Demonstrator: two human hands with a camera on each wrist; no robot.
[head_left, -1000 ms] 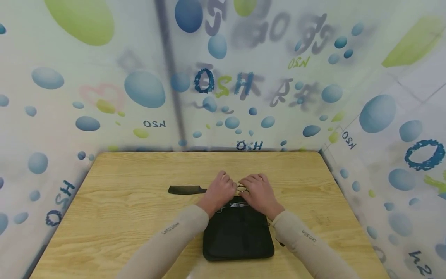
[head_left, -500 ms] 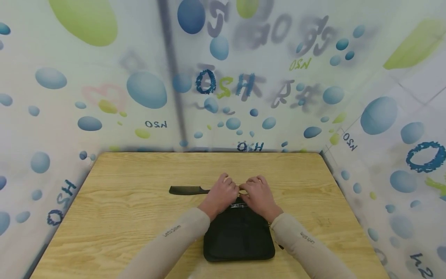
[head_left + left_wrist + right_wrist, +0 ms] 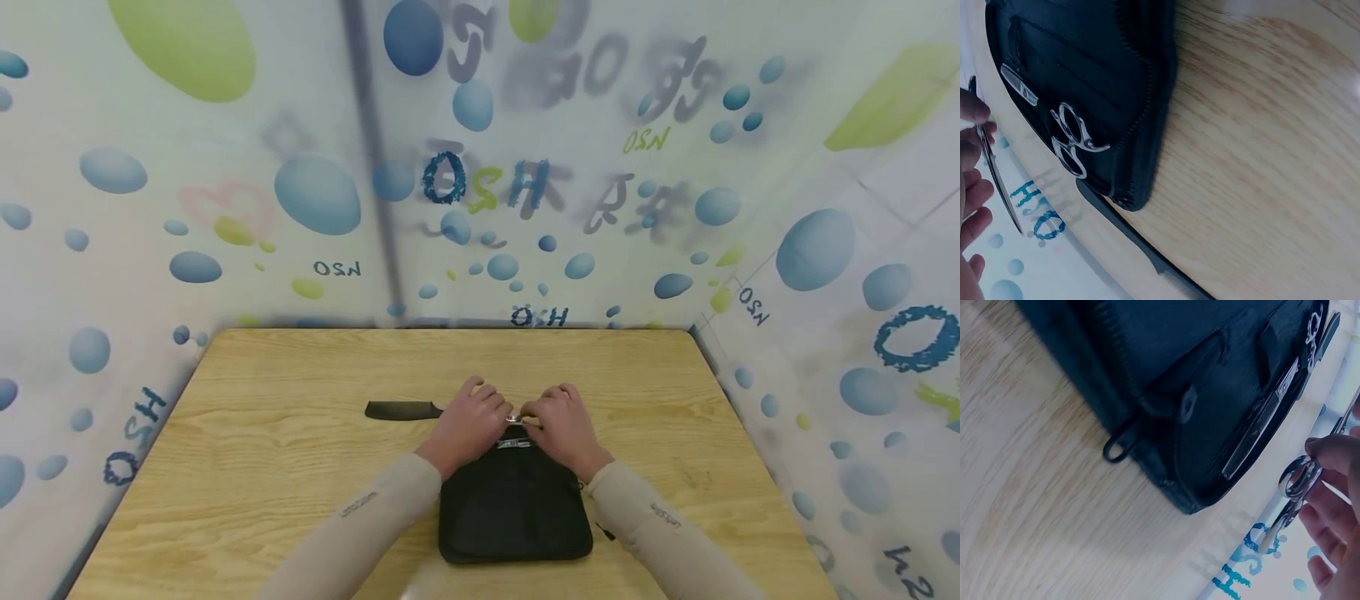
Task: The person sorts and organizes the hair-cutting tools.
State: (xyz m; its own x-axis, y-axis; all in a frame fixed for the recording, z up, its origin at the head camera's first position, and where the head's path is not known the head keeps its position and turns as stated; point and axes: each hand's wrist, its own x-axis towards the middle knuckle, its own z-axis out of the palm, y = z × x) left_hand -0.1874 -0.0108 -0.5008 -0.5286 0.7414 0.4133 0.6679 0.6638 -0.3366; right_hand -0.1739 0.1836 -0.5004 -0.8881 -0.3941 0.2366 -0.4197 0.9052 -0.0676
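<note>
Between my two hands is a pair of silver scissors, held beyond the far end of a black zippered case. My right hand pinches it near the finger rings, as the right wrist view shows. Fingers of my left hand pinch the same scissors farther along their length; a thin, pointed part sticks out past them in the left wrist view. On the case lies a second pair of scissors, its rings toward the left and its toothed blade toward the right.
A black comb lies on the wooden table, left of the case, its handle reaching to the case's corner in the left wrist view. A small zipper pull lies right of the case. A patterned curtain hangs behind the table.
The scissors have turned between the hands: their open rings showed a second ago, were hidden half a second ago, and now a silver part shows. Both hands have shifted slightly nearer.
</note>
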